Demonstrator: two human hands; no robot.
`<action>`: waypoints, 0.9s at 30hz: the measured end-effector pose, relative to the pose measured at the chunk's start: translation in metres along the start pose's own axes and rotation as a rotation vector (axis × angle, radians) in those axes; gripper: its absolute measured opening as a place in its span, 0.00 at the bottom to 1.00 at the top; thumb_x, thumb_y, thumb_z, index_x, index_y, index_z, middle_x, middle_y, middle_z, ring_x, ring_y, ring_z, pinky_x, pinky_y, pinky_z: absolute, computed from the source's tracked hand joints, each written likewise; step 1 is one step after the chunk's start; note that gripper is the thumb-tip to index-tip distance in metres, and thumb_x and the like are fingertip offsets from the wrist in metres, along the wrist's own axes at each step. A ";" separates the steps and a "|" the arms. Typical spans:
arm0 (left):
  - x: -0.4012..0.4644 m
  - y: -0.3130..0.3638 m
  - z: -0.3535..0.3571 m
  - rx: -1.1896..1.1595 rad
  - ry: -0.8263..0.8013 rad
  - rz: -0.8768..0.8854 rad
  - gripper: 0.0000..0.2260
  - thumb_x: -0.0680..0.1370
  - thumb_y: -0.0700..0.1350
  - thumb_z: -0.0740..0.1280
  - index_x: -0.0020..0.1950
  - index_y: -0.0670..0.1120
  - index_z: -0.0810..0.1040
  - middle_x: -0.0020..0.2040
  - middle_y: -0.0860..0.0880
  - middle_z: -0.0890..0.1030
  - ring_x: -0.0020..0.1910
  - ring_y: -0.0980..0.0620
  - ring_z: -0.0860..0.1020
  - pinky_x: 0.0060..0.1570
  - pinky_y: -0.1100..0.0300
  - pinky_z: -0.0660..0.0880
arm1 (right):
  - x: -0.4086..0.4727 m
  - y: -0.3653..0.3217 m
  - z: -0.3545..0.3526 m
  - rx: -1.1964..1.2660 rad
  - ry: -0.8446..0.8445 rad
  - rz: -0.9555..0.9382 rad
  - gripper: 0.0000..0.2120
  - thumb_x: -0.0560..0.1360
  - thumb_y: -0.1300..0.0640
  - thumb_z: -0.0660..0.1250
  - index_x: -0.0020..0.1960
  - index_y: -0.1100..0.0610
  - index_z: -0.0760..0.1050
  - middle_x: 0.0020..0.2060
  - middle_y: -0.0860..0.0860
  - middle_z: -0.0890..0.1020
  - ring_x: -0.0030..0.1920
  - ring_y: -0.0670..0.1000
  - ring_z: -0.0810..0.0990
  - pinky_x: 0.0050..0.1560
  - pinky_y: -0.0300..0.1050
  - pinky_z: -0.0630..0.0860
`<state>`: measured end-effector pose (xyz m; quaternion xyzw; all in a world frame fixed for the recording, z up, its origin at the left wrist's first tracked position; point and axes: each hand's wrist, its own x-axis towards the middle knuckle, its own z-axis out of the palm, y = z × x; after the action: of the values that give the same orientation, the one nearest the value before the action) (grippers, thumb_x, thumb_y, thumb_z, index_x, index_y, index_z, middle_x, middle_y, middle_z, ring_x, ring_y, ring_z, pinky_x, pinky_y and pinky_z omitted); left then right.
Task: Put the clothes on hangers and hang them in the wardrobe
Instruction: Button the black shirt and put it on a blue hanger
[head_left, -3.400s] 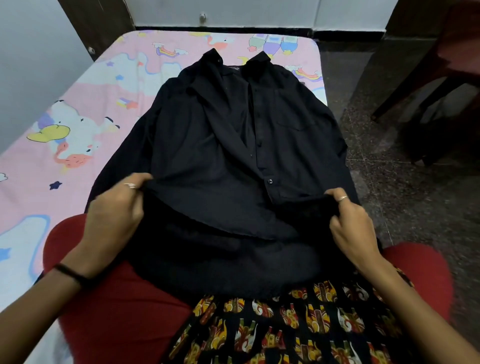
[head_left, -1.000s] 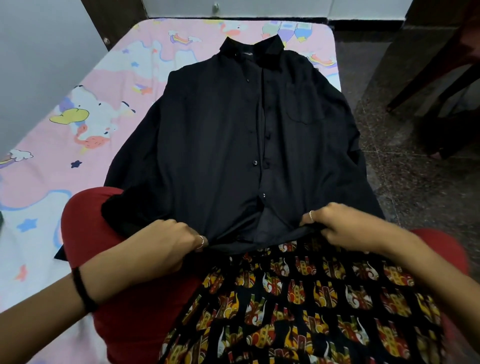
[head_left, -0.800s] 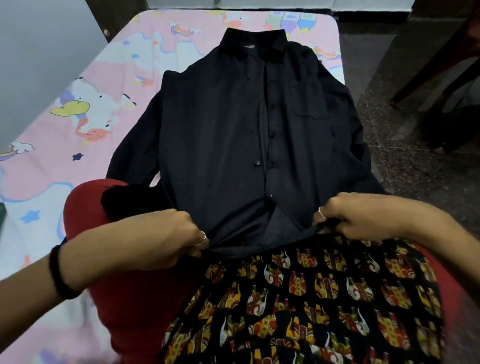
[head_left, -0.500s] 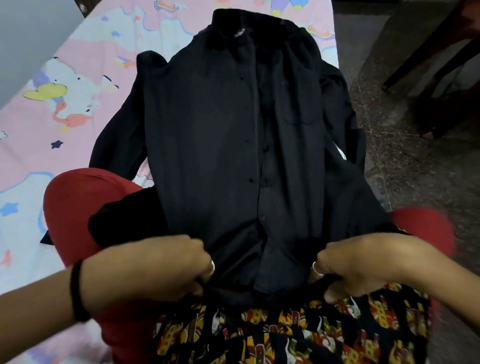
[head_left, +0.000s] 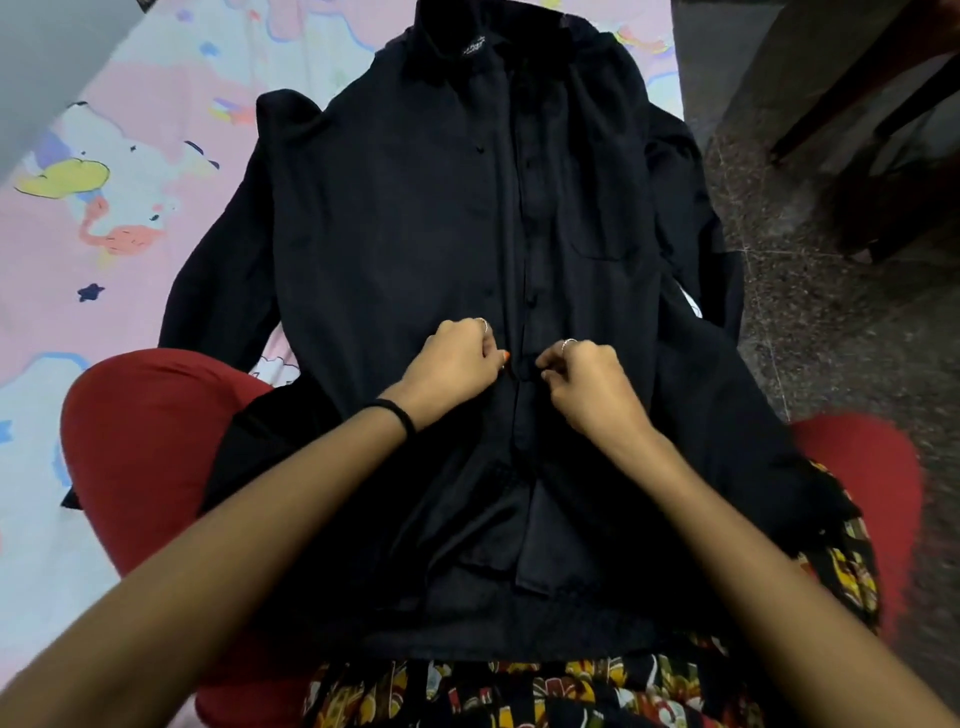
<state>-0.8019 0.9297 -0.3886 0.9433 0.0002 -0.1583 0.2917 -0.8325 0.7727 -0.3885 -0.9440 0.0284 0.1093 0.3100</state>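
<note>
Head view: left hand (head_left: 451, 364) and right hand (head_left: 587, 382) pinch the black shirt (head_left: 395, 234) placket; align button with hole; keep both edges taut.

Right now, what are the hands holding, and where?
Both hold the black shirt at its front opening, about halfway down: left hand pinches one edge, right hand the other.

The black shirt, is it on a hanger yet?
No, the black shirt lies flat across the bed and lap, with no hanger visible.
</note>
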 end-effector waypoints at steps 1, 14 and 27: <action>-0.001 -0.001 0.005 -0.042 0.053 -0.010 0.08 0.78 0.48 0.67 0.43 0.45 0.77 0.35 0.51 0.79 0.38 0.50 0.80 0.42 0.56 0.77 | 0.000 -0.002 0.006 0.024 0.046 0.006 0.07 0.77 0.60 0.66 0.53 0.57 0.80 0.47 0.54 0.83 0.49 0.55 0.82 0.50 0.46 0.78; 0.000 -0.023 0.024 -0.199 0.035 -0.005 0.05 0.75 0.42 0.71 0.41 0.48 0.76 0.35 0.54 0.77 0.33 0.58 0.75 0.36 0.63 0.72 | 0.003 -0.020 0.039 -0.220 0.141 0.072 0.19 0.75 0.49 0.67 0.59 0.61 0.70 0.57 0.56 0.74 0.55 0.57 0.76 0.44 0.48 0.73; -0.007 -0.010 0.019 -0.530 -0.002 -0.031 0.03 0.75 0.39 0.71 0.45 0.42 0.78 0.40 0.46 0.82 0.35 0.56 0.83 0.41 0.64 0.79 | 0.007 -0.004 0.023 0.104 0.146 0.054 0.05 0.76 0.61 0.63 0.50 0.59 0.76 0.44 0.49 0.80 0.40 0.48 0.78 0.41 0.40 0.74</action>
<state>-0.8150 0.9278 -0.4070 0.8337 0.0557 -0.1582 0.5261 -0.8299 0.7894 -0.4060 -0.9310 0.0821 0.0470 0.3526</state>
